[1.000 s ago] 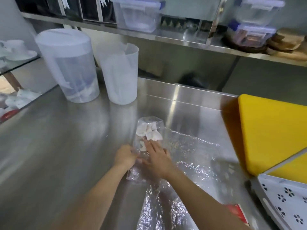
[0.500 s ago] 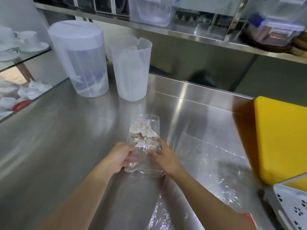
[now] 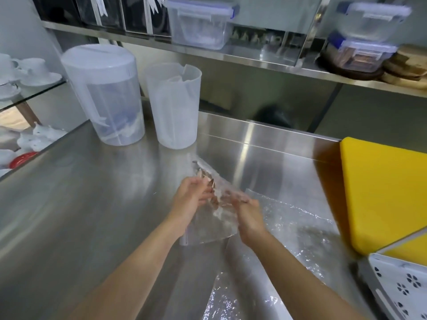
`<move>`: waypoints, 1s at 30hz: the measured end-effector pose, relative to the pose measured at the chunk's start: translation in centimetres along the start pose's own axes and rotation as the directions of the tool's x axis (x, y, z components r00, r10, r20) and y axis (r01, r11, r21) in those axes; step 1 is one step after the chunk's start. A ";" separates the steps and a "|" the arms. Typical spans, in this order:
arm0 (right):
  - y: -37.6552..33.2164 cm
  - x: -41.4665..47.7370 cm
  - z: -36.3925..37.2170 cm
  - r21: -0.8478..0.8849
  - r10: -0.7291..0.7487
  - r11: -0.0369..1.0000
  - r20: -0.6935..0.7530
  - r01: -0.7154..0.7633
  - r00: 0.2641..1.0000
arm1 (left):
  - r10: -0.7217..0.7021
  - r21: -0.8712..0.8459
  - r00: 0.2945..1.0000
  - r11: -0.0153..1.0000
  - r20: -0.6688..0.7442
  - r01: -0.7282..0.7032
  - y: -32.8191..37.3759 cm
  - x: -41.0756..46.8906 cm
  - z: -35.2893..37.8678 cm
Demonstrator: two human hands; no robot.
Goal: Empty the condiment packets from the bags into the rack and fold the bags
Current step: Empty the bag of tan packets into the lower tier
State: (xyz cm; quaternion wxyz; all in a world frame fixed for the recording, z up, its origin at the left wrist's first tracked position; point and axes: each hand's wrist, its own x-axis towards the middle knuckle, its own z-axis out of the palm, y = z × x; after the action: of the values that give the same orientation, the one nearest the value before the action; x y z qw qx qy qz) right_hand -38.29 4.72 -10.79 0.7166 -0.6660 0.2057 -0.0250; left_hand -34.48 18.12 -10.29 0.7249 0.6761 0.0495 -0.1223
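Note:
A small clear plastic bag with condiment packets inside is lifted off the steel counter, tilted on edge between both hands. My left hand grips its left side, fingers curled around the packets. My right hand holds the right side, fingers blurred behind the plastic. A larger flat clear bag lies on the counter to the right and under my right arm. A white perforated rack shows at the bottom right corner.
Two translucent plastic jugs stand at the back left of the steel counter. A yellow cutting board lies at the right. Lidded containers sit on the shelf above. White cups rest on a glass shelf at left.
The small bag lay flat on the counter under my hands; both hands have now gripped its sides and raised it, tipping it on edge.

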 end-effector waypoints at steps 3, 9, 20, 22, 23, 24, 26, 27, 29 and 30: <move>0.1 0.1 -1.7 0.472 0.292 0.846 -0.022 -0.247 0.956 | 0.096 0.445 0.993 0.888 0.071 -0.118 -3.0 -0.3 -0.1; 1.8 -0.5 -3.6 0.601 0.574 0.652 0.005 -0.461 0.819 | -0.096 0.921 0.932 0.218 0.349 -0.322 -7.7 -0.8 -1.0; 0.6 -1.5 -4.5 0.424 0.483 0.726 0.246 -0.541 0.840 | -0.006 0.837 0.837 0.022 0.547 -0.547 -4.4 -4.3 0.7; -0.3 -1.8 -4.5 0.319 0.470 0.803 0.181 -0.503 0.864 | 0.126 0.892 0.884 -0.014 0.451 -0.453 -3.1 -4.1 0.7; -0.8 -1.9 -4.5 0.241 0.450 0.848 0.142 -0.472 0.882 | 0.173 0.902 0.888 0.000 0.426 -0.432 -2.3 -3.6 0.6; -1.2 -2.0 -4.6 0.156 0.407 0.895 0.099 -0.418 0.908 | 0.226 0.903 0.882 0.024 0.413 -0.429 -1.5 -3.2 0.5; -1.9 -2.1 -4.6 -0.036 0.192 0.981 -0.033 -0.193 0.981 | 0.353 0.879 0.832 0.051 0.427 -0.473 0.8 -2.6 0.3; -2.3 -2.2 -4.6 -0.156 0.009 0.987 -0.110 -0.027 0.994 | 0.415 0.860 0.780 -0.011 0.469 -0.511 2.1 -2.5 0.4; -3.2 -2.4 -4.7 -0.385 -0.410 0.860 -0.125 0.336 0.904 | 0.489 0.830 0.686 -0.167 0.538 -0.532 4.7 -2.0 0.6; -3.8 -2.5 -4.8 -0.480 -0.566 0.733 -0.036 0.483 0.823 | 0.494 0.817 0.667 -0.180 0.557 -0.549 5.9 -2.0 0.8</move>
State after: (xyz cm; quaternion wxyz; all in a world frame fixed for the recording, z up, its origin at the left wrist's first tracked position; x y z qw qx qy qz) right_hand -41.25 0.59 -6.65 0.4842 -0.8387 0.0724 -0.2385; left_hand -35.02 17.87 -4.06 0.0746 0.9223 -0.3385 0.1708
